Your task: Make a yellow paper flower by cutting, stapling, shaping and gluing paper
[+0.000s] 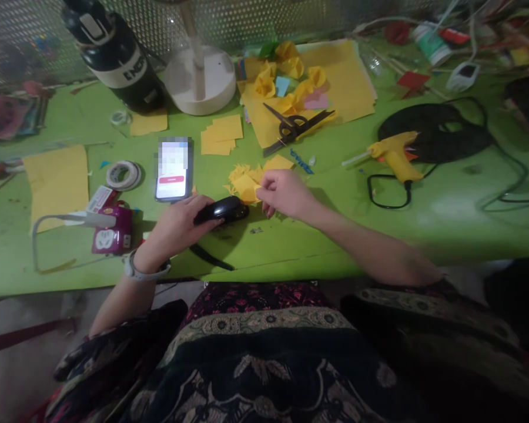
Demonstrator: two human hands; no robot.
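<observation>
Centrally, the left hand (178, 220) is clasped round one end of a glossy black object (228, 208), thumb on the near side and fingers over the far side. The right hand (287, 191), nearly closed, pinches a yellow paper piece (247, 189) between thumb and forefinger, just beside the object's free end. Yellow scraps (238, 171) lie behind that piece; a lit phone (170, 187) lies beyond the left hand. Farther out, the green desk (300, 249) carries scissors (307, 126), a yellow glue gun (395, 157) and a tape roll (122, 175).
</observation>
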